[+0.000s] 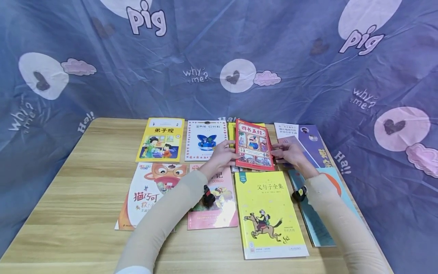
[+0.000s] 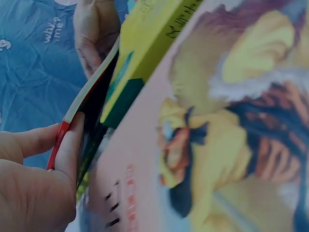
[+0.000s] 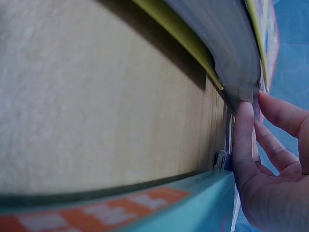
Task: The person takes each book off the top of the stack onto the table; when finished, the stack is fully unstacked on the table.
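Observation:
A red picture-covered book (image 1: 254, 147) is held over the back row of books, slightly tilted. My left hand (image 1: 220, 156) pinches its left edge; in the left wrist view the thumb and a finger of that hand (image 2: 36, 176) lie on either side of the red spine. At the opposite edge, my right hand (image 1: 292, 154) grips the book, and the right wrist view shows the fingertips of this hand (image 3: 277, 159) at the pages' edge. Behind the red book, a yellow book (image 1: 231, 133) is mostly hidden.
Left of it lie a white butterfly-cover book (image 1: 207, 140) and a yellow book with two figures (image 1: 161, 142). Nearer are a cat book (image 1: 150, 198), a pink book (image 1: 213, 219), a large yellow horse-cover book (image 1: 272, 213) and a teal book (image 1: 318, 224). Purple-white books (image 1: 309, 139) lie back right.

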A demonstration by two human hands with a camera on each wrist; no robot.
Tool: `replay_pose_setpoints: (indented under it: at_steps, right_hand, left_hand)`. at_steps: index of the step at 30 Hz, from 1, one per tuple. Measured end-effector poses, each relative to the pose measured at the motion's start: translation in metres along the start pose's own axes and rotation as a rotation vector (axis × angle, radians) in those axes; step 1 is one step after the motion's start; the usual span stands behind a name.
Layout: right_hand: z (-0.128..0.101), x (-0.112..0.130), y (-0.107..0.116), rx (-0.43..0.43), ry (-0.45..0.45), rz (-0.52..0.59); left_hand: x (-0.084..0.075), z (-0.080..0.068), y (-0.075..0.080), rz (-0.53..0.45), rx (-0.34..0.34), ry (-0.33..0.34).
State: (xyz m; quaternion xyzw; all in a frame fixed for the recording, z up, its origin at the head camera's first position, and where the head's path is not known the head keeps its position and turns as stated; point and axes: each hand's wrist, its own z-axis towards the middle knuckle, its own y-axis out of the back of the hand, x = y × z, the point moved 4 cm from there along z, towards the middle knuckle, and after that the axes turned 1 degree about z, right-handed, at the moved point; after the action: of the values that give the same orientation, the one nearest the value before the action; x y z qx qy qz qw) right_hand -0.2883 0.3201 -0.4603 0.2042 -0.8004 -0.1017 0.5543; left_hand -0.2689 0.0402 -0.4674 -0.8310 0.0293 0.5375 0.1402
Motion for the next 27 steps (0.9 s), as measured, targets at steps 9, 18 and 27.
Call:
replay_pose_setpoints:
  at_steps: [9, 18, 27]
  right_hand:
    - [0.0, 0.0, -0.002, 0.021, 0.01, 0.037]
    - [-0.003, 0.002, -0.003, 0.026, 0.035, 0.04]
    - [-0.004, 0.004, -0.002, 0.022, 0.01, 0.016]
  left_hand:
    - [-0.02, -0.017, 0.03, -0.011, 0.008, -0.056]
    - [-0.034, -0.048, 0.079, -0.006, 0.05, -0.097]
    - [-0.05, -0.086, 0.138, 0.045, 0.023, -0.122]
